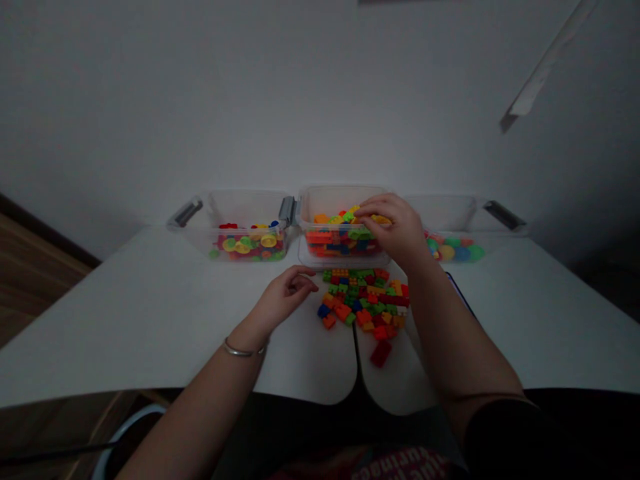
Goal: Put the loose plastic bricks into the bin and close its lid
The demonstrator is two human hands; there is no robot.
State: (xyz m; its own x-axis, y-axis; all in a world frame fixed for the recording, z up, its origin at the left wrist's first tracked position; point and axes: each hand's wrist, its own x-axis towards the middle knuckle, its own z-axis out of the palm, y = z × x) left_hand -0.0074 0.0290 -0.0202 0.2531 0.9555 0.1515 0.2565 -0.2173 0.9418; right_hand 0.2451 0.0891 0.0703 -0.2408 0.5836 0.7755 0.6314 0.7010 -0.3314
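Note:
My right hand [393,223] is over the front of the middle clear plastic box [345,193], its fingers bent together in a pinch. A bit of yellow shows between them; I cannot tell whether it is held or lies in the box behind. Inside that box are toy building bricks [325,238] in orange, green, yellow, red and blue. My left hand [287,297], with a silver bangle at the wrist, hovers at the left edge of a loose brick pile [363,297]. Its fingers are loosely curled and apart, with nothing visible in them.
A left clear box [247,200] holds small colourful pieces. Partly behind my right arm, a right clear box [445,203] contains coloured balls [463,253]. One red brick [381,353] lies nearer me, by a seam in the white table [165,320]. A dark-edged flat object [460,293] lies beside my right forearm.

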